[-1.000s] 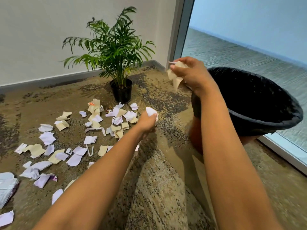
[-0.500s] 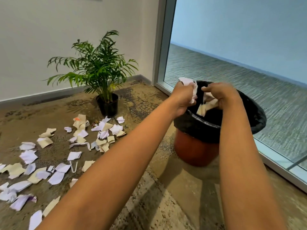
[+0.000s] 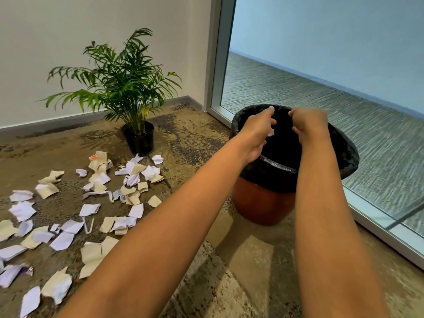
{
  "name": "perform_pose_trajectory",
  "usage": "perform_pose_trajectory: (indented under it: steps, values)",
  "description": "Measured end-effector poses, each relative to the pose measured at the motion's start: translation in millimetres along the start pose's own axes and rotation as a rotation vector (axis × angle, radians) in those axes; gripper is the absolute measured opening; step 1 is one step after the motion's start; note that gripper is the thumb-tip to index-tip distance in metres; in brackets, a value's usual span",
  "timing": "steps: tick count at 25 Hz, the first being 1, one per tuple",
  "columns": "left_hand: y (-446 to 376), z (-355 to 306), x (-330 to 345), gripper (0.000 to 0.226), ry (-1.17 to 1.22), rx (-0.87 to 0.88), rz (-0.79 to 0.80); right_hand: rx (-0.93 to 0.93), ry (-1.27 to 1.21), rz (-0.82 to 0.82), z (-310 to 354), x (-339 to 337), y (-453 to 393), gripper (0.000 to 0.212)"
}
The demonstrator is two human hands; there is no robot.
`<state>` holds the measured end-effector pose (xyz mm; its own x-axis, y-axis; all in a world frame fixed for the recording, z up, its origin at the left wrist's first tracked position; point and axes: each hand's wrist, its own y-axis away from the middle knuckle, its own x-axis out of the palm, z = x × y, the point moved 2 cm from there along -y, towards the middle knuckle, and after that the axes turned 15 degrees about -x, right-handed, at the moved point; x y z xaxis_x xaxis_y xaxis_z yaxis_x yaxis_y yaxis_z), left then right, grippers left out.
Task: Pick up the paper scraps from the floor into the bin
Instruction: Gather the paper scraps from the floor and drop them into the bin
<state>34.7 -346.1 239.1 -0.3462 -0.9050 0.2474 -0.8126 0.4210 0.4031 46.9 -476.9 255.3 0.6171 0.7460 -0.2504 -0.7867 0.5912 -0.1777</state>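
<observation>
Handfuls gone; two hands (image 3: pixel 284 129) emptier.

We are looking at a plain white wall (image 3: pixel 68 31) meeting mottled brown carpet (image 3: pixel 195 138), a potted palm (image 3: pixel 124 88) standing by the baseboard, and a glass partition (image 3: pixel 332 53) showing grey corridor flooring beyond.

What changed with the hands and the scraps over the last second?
Both hands swung from the floor side to over the bin. The right hand let go of its beige scraps and now holds nothing visible; the left hand has loosened, with a white scrap at its fingers. The paper scraps on the carpet and the potted plant stayed put.
</observation>
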Motion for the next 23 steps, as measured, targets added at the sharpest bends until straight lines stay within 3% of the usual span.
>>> perform_pose_trajectory:
  steps: [4,11,17,21,23]
  values:
    - [5.3,2.8,0.7,0.048,-0.011,0.054,-0.029,-0.114,0.033,-0.079,9.0,16.9,7.2,0.033]
    - [23.5,-0.4,-55.8,0.028,0.123,0.296,-0.356,-0.272,-0.135,-0.065,34.8,76.5,35.9,0.028]
    - [34.1,24.7,-135.2,0.028,0.208,0.108,-0.485,-0.289,-0.26,-0.067,34.2,148.7,80.6,0.023]
    - [36.3,64.0,-197.7,0.04,0.233,-0.065,-0.596,-0.243,-0.158,0.054,7.9,199.8,117.4,0.021]
    - [41.2,85.6,-230.5,0.047,0.152,-0.15,-0.733,-0.176,-0.095,0.143,-15.0,221.2,138.5,0.021]
